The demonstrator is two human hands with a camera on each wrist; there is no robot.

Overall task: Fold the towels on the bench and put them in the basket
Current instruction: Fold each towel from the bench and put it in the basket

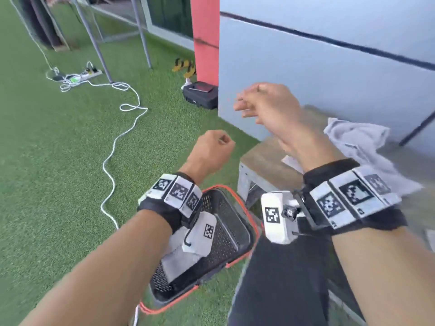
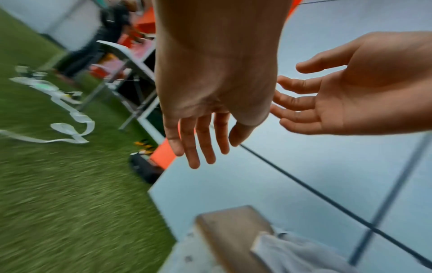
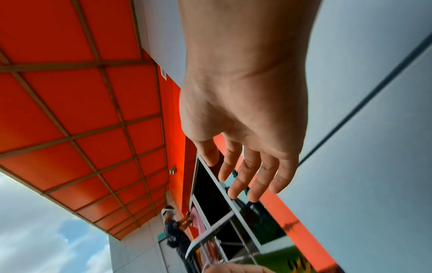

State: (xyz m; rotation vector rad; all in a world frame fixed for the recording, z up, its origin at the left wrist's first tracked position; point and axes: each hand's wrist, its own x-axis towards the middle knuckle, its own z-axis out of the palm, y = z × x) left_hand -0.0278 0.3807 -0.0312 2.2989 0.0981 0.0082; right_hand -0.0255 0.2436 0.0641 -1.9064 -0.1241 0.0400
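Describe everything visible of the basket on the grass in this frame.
The basket is a black, perforated plastic tub with rounded corners and an orange-red rim and handle wire. It sits upright on the green artificial grass, just off the near end of the wooden bench and beside the person's dark trouser leg. Inside lies a folded pale grey towel, flat against the mesh bottom. The left forearm and its wrist camera hang over it and hide part of it. Neither hand touches it.

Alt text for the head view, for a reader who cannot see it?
Both hands are raised and hold nothing: the left hand above a black basket holding a folded towel, the right hand near a crumpled towel on a wooden bench, on green turf.
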